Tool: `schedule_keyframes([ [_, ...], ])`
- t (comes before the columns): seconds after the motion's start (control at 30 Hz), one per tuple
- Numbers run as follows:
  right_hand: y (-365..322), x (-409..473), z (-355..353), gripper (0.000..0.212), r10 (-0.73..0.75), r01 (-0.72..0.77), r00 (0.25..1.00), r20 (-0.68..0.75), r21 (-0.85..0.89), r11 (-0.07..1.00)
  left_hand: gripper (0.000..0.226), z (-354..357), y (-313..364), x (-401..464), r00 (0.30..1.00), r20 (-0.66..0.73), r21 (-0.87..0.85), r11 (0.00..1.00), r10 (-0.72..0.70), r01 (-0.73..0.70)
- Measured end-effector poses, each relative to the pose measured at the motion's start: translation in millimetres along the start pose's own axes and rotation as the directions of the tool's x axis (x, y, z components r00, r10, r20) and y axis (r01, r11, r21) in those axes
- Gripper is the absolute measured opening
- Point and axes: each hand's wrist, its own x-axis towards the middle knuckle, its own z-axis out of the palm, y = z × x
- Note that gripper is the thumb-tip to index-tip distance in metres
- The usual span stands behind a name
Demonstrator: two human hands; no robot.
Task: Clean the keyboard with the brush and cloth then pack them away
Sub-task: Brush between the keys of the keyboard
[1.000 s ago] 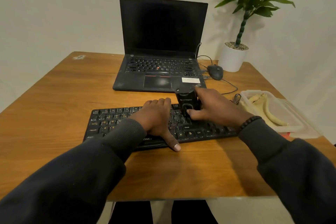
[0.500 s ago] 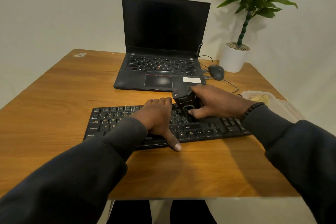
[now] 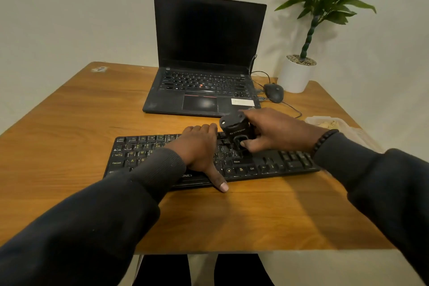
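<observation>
At centre frame, a right hand (image 3: 276, 131) grips the black brush (image 3: 235, 131) upright on the keyboard (image 3: 290, 162) while the left hand (image 3: 200, 150) rests flat, steadying it — brushing apparently mid-course, wiping and packing away seemingly ahead.

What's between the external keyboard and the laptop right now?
In the head view, the bare wooden table lies between the keyboard and laptop, except the brush top held by the right hand.

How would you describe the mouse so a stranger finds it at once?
Start at the open laptop at the table's far side. Just right of it, before the white plant pot, lies the mouse: small, dark, rounded, with a thin cable, unlike the flat keyboard nearer you.
</observation>
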Motion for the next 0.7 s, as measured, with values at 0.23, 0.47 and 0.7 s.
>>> schedule_keyframes([
  [0.23, 19, -27, 13, 0.039, 0.296, -0.18, 0.924, -0.241, 0.408, 0.895, 0.14, 0, -1, -1, 1.0, 0.0, -0.014, 1.0, 0.007, -0.007],
  [0.47, 21, -34, 41, 0.022, 0.507, 0.054, 0.831, -0.229, 0.94, 0.336, 0.141, 3, -3, -1, 1.0, -0.01, -0.027, 1.0, 0.01, -0.011],
  [0.7, 25, -36, 51, 0.009, 0.525, 0.067, 0.831, -0.185, 0.969, 0.236, 0.141, 2, -2, -1, 1.0, -0.003, -0.016, 1.0, 0.008, -0.008],
])
